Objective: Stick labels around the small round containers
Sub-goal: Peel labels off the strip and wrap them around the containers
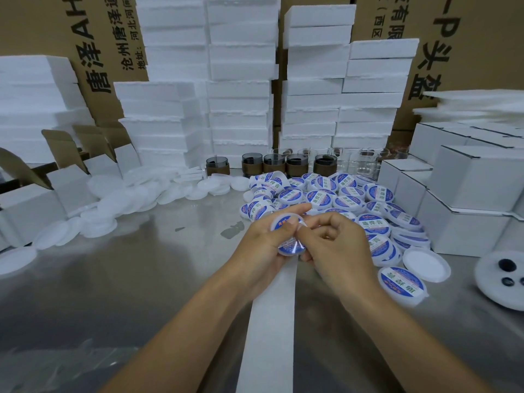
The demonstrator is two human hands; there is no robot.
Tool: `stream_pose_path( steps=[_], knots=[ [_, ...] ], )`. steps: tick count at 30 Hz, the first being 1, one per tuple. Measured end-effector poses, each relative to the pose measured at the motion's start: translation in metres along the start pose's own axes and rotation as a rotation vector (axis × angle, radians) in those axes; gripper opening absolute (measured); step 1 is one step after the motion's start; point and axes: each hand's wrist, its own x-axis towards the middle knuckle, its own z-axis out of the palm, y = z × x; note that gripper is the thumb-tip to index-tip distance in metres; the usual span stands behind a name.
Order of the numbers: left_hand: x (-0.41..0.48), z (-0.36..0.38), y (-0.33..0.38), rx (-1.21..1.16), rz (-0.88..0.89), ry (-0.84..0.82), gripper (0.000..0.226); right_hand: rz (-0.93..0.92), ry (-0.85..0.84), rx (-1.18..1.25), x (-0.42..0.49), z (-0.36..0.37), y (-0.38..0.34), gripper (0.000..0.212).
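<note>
The left hand [263,242] grips one small round container [285,221] above the middle of the steel table [127,279], a little toward the near edge. Its fingers curl round the rim and the thumb lies across the front. The container is held on its side, I think so that the side wall faces the other hand and can be turned as the label goes round.

The right hand [340,245] is closed in a pinch. Its thumb and forefinger meet on the free end of a label [301,222], right against the container. Below the left thumb shows a second blue-printed round piece, and I cannot tell if it is another container or part of the label stock.

A white backing strip [269,321] runs from under the hands to the near edge. It probably lies this way so that each new label comes up directly between the hands.

The finished, labelled containers [346,198] are heaped just beyond the hands and toward the right edge, within easy reach of the right hand for dropping. The bare white pieces [127,199] lie toward the far left, on the side of the left hand, which takes them. This separation keeps done and not done apart.

White cartons [467,188] stand along the right edge, likely for packing.
</note>
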Motion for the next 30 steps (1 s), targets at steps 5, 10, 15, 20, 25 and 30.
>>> stream_pose_path(
  steps=[5, 10, 15, 20, 25, 30],
  knots=[
    [-0.002, 0.005, -0.003, 0.020, 0.030, -0.002, 0.024, -0.186, 0.041, -0.224, -0.006, 0.003, 0.002, 0.014],
    [0.000, 0.006, -0.001, -0.017, 0.040, 0.003, 0.025, -0.303, -0.017, -0.575, -0.007, -0.003, 0.005, 0.029],
    [0.001, 0.001, 0.006, -0.218, -0.032, 0.000, 0.031, -0.037, -0.122, -0.138, -0.001, -0.002, 0.001, 0.032],
    [0.000, 0.000, 0.007, -0.229, -0.087, -0.061, 0.030, 0.090, -0.238, 0.255, 0.001, -0.005, -0.006, 0.014],
    [0.001, -0.004, -0.001, 0.114, -0.022, 0.063, 0.035, 0.006, -0.052, 0.195, 0.003, -0.005, -0.003, 0.012],
    [0.000, -0.006, -0.002, 0.242, 0.056, 0.173, 0.036, -0.033, -0.046, 0.127, 0.002, -0.004, -0.001, 0.006]
  ],
)
